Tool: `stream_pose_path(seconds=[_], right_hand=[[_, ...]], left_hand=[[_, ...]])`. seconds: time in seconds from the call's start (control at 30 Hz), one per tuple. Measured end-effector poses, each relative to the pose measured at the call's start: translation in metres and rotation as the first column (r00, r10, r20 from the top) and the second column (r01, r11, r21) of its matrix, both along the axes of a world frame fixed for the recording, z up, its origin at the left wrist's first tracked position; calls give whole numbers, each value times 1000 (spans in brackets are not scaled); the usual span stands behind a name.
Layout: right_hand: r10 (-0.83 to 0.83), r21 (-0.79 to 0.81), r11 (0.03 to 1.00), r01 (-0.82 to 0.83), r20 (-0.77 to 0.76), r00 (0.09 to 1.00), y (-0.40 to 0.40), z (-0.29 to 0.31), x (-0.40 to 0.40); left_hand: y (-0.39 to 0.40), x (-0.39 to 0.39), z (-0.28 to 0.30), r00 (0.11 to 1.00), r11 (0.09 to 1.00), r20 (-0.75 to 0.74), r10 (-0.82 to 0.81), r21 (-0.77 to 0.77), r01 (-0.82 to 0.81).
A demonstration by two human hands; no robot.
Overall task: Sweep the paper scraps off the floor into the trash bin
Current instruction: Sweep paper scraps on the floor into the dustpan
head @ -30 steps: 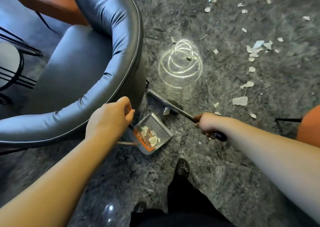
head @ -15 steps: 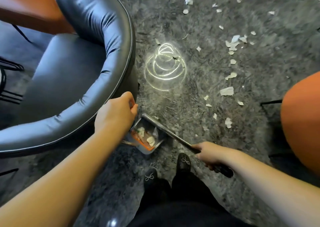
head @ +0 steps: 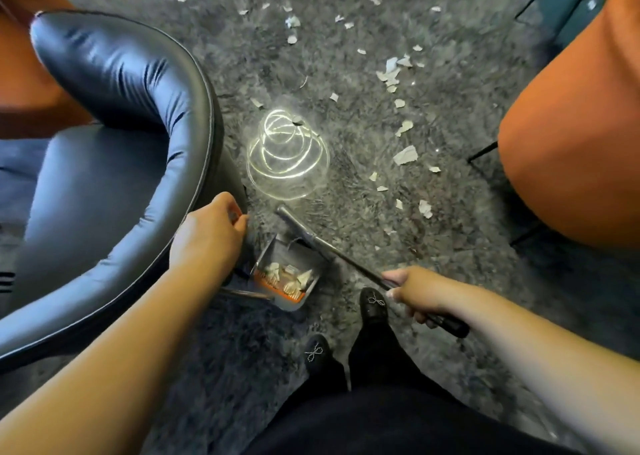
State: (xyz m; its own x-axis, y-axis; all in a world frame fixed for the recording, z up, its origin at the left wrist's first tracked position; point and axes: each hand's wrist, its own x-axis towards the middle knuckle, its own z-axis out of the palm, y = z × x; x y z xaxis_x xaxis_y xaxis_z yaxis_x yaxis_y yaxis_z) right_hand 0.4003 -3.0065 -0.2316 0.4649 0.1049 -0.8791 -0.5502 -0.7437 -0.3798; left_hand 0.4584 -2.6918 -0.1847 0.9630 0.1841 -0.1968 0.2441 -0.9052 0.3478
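My left hand [head: 207, 239] grips the upright handle of a grey dustpan [head: 304, 295] with an orange comb edge; several white paper scraps lie inside it. My right hand [head: 412, 290] grips the dark handle of a broom [head: 322, 246], whose head lies across the pan's far lip. Many torn white paper scraps [head: 405, 154] are scattered over the grey shaggy carpet ahead and to the right. No trash bin is in view.
A black leather armchair [head: 114, 163] curves close on the left, touching distance from the dustpan. An orange chair [head: 571, 135] stands at the right, another orange seat [head: 31, 83] at far left. A bright ring of reflected light [head: 287, 156] lies on the carpet. My black shoes [head: 372, 307] stand just behind the pan.
The broom head has been drawn from the carpet back to the dustpan's lip, and more scraps lie in the pan. Both hands keep their grips.
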Motion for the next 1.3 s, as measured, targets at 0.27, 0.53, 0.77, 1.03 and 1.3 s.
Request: stream_pose_path(seconds=[0.27, 0.53, 0.77, 1.03, 1.3], right_hand=[[132, -103, 987, -121, 102, 986, 14, -10, 28], [252, -146, 959, -242, 58, 966, 45, -49, 42], [351, -51, 932, -358, -104, 930, 48, -45, 6], [241, 47, 970, -237, -112, 964, 15, -5, -19], [-132, 84, 986, 142, -115, 985, -11, 1, -31]], left_hand=[[13, -19, 4, 1000, 999, -5, 8, 45, -8], [16, -23, -4, 1000, 998, 5, 29, 61, -29], [18, -31, 0, 999, 998, 3, 48, 52, -48], [21, -27, 5, 1000, 1000, 21, 11, -3, -11], [9, -4, 19, 974, 975, 61, -218, -25, 220]])
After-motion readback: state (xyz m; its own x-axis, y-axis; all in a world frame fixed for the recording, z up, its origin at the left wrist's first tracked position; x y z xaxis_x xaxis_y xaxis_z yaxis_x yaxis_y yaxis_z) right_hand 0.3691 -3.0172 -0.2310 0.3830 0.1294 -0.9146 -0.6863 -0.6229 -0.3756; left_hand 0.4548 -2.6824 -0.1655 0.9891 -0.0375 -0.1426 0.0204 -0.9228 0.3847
